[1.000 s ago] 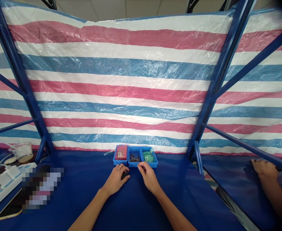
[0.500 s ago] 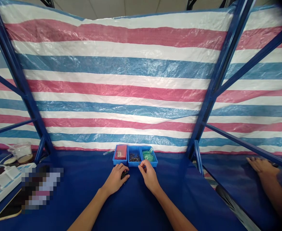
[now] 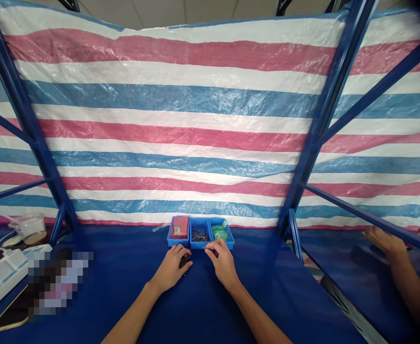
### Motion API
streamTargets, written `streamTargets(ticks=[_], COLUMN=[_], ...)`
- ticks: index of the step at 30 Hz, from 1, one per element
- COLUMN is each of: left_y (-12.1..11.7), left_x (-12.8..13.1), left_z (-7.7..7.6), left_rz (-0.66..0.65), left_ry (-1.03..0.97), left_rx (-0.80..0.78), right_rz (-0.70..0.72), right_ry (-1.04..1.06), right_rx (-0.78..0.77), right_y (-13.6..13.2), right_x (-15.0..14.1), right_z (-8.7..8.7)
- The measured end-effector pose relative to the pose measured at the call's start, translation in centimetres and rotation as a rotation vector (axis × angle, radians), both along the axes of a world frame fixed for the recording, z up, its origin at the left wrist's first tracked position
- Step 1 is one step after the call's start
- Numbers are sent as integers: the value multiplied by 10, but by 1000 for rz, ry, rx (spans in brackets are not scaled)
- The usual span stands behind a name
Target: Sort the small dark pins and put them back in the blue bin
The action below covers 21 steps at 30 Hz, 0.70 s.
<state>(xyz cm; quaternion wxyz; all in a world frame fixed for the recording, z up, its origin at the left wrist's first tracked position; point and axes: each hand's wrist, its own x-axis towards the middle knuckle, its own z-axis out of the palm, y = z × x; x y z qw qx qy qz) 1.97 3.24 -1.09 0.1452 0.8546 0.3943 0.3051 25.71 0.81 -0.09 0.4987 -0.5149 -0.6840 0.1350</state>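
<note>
Blue plastic bins stand side by side ahead of my hands. The middle bin point(image 3: 199, 221) holds a heap of dark screws point(image 3: 199, 235). A red packet point(image 3: 179, 228) fills the left bin, and green plastic bags point(image 3: 220, 232) lie in the right one. My left hand point(image 3: 172, 267) rests on the table before the left bin, its fingers curled over a small bunch of dark screws point(image 3: 184, 260). Just in front of the middle and right bins, my right hand point(image 3: 223, 263) pinches a single screw point(image 3: 204, 248) between thumb and forefinger.
Blue metal posts point(image 3: 305, 157) rise on both sides before a striped tarp point(image 3: 181, 129). At left lie a power strip point(image 3: 12, 277) with plugs and a phone point(image 3: 12, 310). Another person's hands point(image 3: 387, 241) are at the far right. A clear plastic sliver point(image 3: 160, 228) lies by the bins.
The screw in my right hand has turned from nearly upright to nearly level, pointing left. My left hand has stayed put. At right, the other person's hands have shifted.
</note>
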Motion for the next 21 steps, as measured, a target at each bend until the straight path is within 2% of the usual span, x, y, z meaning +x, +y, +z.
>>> streamTargets(ticks=[6,13,21], left_y=[-1,-2,1], left_x=[0,0,-1], left_z=[0,2,-1], left_rz=[4,-3,-6], left_ry=[5,7,7], left_rx=[-5,0,9], right_rz=[49,63,24], right_ry=[81,209,129], right_rx=[22,-120,-30], right_y=[0,4,0], right_x=[0,0,-2], right_z=[2,-2,4])
